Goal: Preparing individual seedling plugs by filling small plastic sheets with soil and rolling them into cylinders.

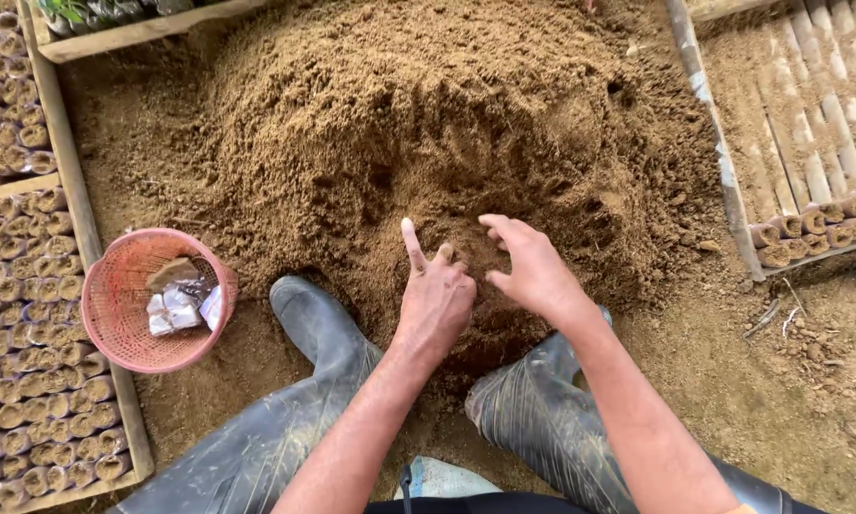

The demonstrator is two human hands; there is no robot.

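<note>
**A:** what's going on w/ the hands rn?

**B:** both down at the near edge of the big soil pile (418, 124), btwn the two rubber boots (318, 328). Left hand (435, 300) rests on the soil, index finger stuck out, other fingers curled under, nothing gripped afaict. Right hand (532, 271) just beside it, fingers apart & bent, clawing at the dirt.

**A:** other stuff?

**B:** pink basket (114, 319) w/ small bags to the left, filled seedling bags (28, 381) in a wooden frame beyond it.

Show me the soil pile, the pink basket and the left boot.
soil pile (428, 105), head view, top of the mound.
pink basket (104, 314), head view, inner mesh wall.
left boot (318, 328), head view, upper of the foot.
</note>
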